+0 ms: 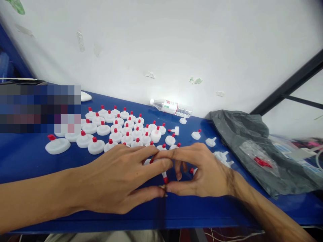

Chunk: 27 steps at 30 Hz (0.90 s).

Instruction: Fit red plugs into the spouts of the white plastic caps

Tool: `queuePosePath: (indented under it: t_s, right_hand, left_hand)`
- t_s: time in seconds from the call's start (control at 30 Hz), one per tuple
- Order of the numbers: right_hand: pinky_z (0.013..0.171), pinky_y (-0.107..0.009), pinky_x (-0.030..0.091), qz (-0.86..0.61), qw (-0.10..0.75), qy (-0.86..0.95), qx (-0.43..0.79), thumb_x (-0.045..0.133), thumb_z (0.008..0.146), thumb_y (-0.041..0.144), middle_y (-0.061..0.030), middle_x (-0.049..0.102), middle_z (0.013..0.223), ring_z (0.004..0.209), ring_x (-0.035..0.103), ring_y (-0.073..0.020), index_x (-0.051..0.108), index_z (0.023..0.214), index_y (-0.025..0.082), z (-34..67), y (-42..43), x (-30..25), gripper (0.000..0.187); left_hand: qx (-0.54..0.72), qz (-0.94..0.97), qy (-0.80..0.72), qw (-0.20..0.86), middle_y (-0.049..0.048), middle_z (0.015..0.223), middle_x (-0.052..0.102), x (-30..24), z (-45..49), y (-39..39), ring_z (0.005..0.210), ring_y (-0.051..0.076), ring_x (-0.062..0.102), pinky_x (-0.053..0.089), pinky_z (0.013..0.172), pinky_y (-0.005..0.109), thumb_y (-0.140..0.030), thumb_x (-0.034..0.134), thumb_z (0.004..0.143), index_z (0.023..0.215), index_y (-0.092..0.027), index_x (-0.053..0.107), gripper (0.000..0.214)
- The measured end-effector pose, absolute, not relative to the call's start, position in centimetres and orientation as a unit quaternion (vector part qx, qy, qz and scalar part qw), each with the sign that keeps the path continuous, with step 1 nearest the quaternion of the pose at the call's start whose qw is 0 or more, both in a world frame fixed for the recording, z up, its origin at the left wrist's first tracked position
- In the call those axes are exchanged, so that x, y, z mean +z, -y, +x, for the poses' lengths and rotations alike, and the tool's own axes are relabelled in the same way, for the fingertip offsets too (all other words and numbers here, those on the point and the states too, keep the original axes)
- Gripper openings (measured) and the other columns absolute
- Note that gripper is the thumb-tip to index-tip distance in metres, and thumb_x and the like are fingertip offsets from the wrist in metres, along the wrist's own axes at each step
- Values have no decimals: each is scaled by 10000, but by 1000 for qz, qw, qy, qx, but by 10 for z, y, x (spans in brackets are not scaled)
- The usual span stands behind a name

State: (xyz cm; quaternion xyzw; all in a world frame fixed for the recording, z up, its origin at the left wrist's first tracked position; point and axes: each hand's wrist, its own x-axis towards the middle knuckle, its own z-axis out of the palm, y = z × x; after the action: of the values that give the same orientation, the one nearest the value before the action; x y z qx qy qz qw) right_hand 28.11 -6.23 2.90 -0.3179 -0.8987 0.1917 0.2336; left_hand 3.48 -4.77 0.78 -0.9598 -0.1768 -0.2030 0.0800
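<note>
My left hand (118,178) and my right hand (202,171) meet over the near side of the blue table. Between their fingertips is a white spouted cap (164,174), its red tip (166,180) pointing down toward me. The left fingers close around its white body, which they mostly hide. My right thumb and index finger are bent around the same piece, with the thumb beside the red tip. Just beyond the hands stand many white spouted caps (116,135) with red tips, mostly upright. Another red-tipped cap (193,171) is partly hidden behind my right hand.
A clear plastic bottle (169,107) lies by the wall. White caps without red tips (222,157) lie at right. A bag of red tips (262,162) rests on a grey plastic sheet (234,134). Pixelation covers the left side. The blue table's (202,211) front edge is close.
</note>
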Motion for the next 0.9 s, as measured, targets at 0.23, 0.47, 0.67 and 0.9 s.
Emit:
queuePosePath:
  t_s: [0.23,0.47,0.67,0.9]
  right_hand:
    - [554,-186,502,-315,237,900,184,819,816,324,95,706,695,529,627,-97,658,1357,337,282,62,27,564]
    - [566,-180,494,-324,230,901,172,810,830,324,80,726,712,544,640,-88,681,1311,277,282,63,27,500]
    - [518,-197,468,-336,217,903,154,802,817,357,92,688,692,535,622,-93,676,1283,304,281,64,27,486]
    - [540,-224,485,-333,206,901,189,769,847,327,59,731,786,587,644,-111,679,1274,277,280,65,29,440]
  left_hand:
    - [-214,-956,170,106,84,1216,670,6,35,47,866,206,716,534,676,328,-389,437,1095,1345,-206,422,310]
    - [-220,-956,172,95,74,1231,682,6,36,46,892,208,728,545,686,333,-361,429,1100,1330,-207,437,277]
    - [-235,-953,164,98,66,1198,702,2,36,42,873,218,729,535,649,337,-399,391,1103,1310,-219,475,287]
    - [-229,-955,172,77,50,1148,713,2,34,44,864,219,734,557,664,333,-385,438,1081,1310,-239,484,276]
